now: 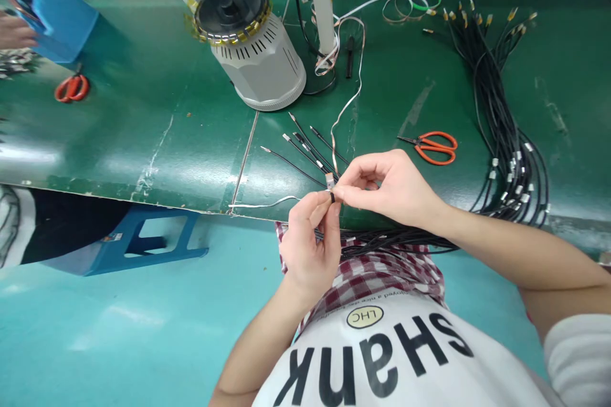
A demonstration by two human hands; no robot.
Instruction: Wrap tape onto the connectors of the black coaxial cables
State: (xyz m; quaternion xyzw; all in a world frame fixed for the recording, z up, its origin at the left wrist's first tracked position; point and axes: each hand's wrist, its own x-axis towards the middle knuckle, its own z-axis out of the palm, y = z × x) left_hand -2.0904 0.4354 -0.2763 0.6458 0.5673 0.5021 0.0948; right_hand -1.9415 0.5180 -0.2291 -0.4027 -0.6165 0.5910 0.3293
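Both hands meet at the table's front edge around a black cable end with a small copper-and-white tip. My left hand pinches the black piece from below between thumb and fingers. From the right, my right hand closes thumb and forefinger at the same spot; the fingertips hide exactly what lies between them. Just beyond, several loose black cables with metal ends fan out on the green table. A thin white strip runs from a post down to the fingers. More black cables lie across my lap.
Red-handled scissors lie right of the hands, near a big black cable bundle. A grey round machine with yellow tape pieces stands beside a white post. At left are another person's hand, a blue bin and scissors.
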